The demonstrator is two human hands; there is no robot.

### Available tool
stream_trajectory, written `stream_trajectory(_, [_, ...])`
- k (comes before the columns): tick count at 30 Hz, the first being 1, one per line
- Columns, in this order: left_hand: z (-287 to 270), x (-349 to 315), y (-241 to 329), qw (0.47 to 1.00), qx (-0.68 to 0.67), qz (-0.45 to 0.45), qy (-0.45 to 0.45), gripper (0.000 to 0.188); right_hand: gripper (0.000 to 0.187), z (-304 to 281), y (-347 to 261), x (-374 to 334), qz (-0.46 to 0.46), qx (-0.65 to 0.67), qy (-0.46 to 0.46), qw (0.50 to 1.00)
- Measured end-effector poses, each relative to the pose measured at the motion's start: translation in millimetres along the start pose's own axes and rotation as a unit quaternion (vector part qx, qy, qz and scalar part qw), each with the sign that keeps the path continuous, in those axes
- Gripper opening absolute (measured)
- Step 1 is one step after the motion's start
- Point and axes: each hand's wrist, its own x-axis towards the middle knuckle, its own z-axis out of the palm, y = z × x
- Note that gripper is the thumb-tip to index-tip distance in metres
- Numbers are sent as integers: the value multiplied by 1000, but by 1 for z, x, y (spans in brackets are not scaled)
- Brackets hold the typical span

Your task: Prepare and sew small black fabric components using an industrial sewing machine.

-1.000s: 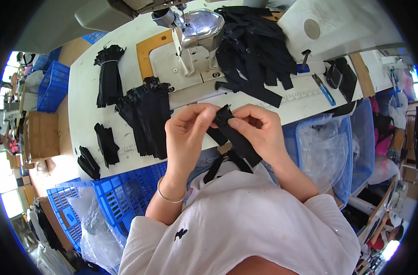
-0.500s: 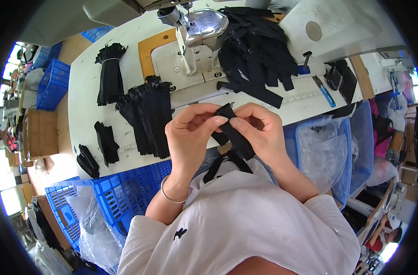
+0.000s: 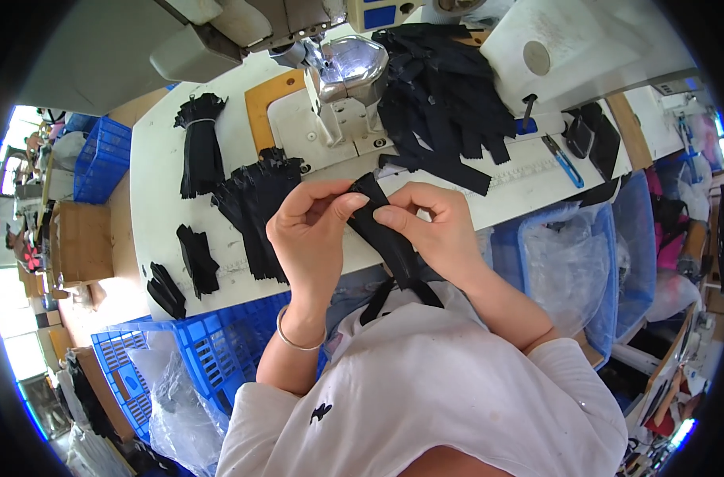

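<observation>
A black zipper (image 3: 387, 242) hangs between my hands in front of the table's near edge. My left hand (image 3: 314, 219) pinches its top end between thumb and fingers. Just below, on the other side, my right hand (image 3: 432, 226) grips the zipper's edge with thumb and forefinger. Its lower end dangles toward my shirt. Left of my hands lies a fanned stack of black zippers (image 3: 255, 207). Farther left is a bundle of zippers (image 3: 201, 155) tied with a light band. A big loose heap of zippers (image 3: 441, 95) lies behind my right hand.
A sewing machine (image 3: 342, 87) stands at the table's far middle. Two small black bundles (image 3: 197, 258) lie near the left edge. Blue-handled snips (image 3: 565, 163) rest at the right. Blue crates (image 3: 211, 342) and a plastic-lined blue bin (image 3: 569, 270) flank me below the table.
Both hands have shifted slightly left with the zipper, and it now hangs straighter and shows more of its length. The view has tilted, bringing more of the machine's head into sight.
</observation>
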Motion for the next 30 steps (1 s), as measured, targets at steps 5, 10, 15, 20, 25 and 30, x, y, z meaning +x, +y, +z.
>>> stream_trajectory(5, [-1,16,3,998,-68,-11,-1,13,18,3,-8,14,-48,-60,34,996])
stream_trajectory(10, [-6,26,2,985,-168,-41,-20,14,13,1,-28,21,27,-20,3,999])
stream_trajectory(15, [-1,39,-2,981,-192,-37,-8,11,15,4,-23,30,-36,-66,5,997])
stream_trajectory(20, [6,64,5,975,-224,7,-11,9,18,14,-28,56,-127,-101,66,985])
stream_trajectory(25, [15,83,12,966,-258,-19,18,15,18,20,-34,74,-158,-82,92,980])
stream_trajectory(30, [20,92,18,955,-293,-48,25,8,19,25,-36,81,-135,1,110,985])
